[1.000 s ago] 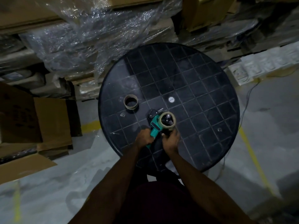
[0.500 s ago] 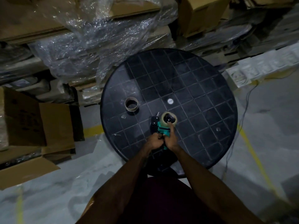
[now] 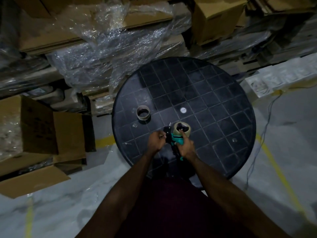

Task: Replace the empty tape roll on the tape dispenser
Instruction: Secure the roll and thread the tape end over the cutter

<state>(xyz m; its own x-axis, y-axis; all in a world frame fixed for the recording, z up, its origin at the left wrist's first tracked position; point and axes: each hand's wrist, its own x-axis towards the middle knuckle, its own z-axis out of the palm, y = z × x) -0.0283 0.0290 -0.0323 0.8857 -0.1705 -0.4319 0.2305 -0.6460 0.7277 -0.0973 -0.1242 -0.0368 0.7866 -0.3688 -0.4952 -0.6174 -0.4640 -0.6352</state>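
My right hand [image 3: 187, 146] is wrapped around the teal handle of the tape dispenser [image 3: 176, 140], with the forefinger stretched up to press on the hub of the new tape roll [image 3: 182, 130]. My left hand [image 3: 155, 141] is curled at the dispenser's black front end, fingers pinched together there; whether they hold the tape's loose end or only the metal, I cannot tell in this light. The two hands sit close, with the dispenser between them.

Location: the dispenser is held over the near-left part of the round black desk [image 3: 223, 93], just above or resting on its surface; contact is not clear. The empty core [image 3: 143, 112] stands apart on the desk, up and to the left, upright on its rim.

Orientation: the dispenser's long axis runs from the handle, nearest my body, away to the roll and cutter end. The roll faces upward toward the camera, its open centre visible, so the tool lies on its side.

Risks noted:
- The roll appears seated, but if the forefinger lifts before it is pushed fully home, it could ride off the hub.
- Threading seems the step in hand; a loose tape end could fold back and stick to itself or to the roll.
- My left fingers are beside the serrated cutter; a slip could nick them.
- Poor lighting makes misrouting the tape likely.
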